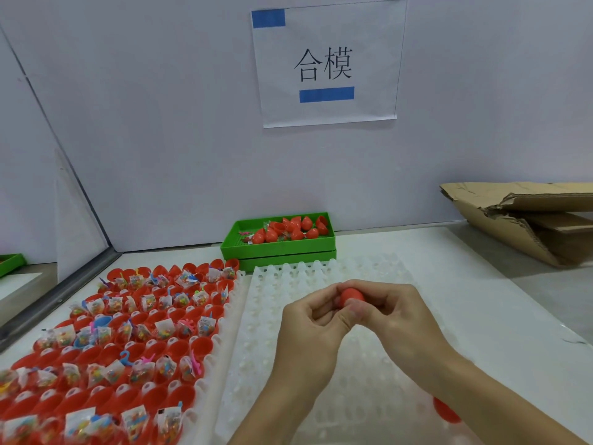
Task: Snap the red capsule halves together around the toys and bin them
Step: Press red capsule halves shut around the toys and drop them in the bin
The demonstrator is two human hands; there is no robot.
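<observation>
Both hands meet over a translucent white plastic tray moulded with rows of rounded bumps (321, 364), and between them sits a smooth, glossy red plastic capsule (350, 295). The left hand (313, 319) curls its fingers round the capsule from one side and the right hand (390, 311) pinches it from the other, thumbs close together under it. Only the rounded top of the capsule shows; the seam and whatever is inside are covered by fingers, so I cannot tell whether the halves have closed.

To the left of the hands lies another white tray packed with open red plastic cup-shaped halves (106, 342), many holding crinkled clear packets of small coloured toys. The nearest packets blur together and the tray runs off the bottom edge.

Beyond the hands, against the pale wall, stands a shallow rectangular green plastic bin (279, 248) with a heap of closed red egg-shaped capsules (288, 231) in it.

Under the right forearm a red rounded piece (447, 412) peeks out, mostly hidden. Far to the right slumps a torn brown cardboard box (526, 220), cut off at the edge. A white paper sign with blue tape strips (327, 62) hangs on the wall above.
</observation>
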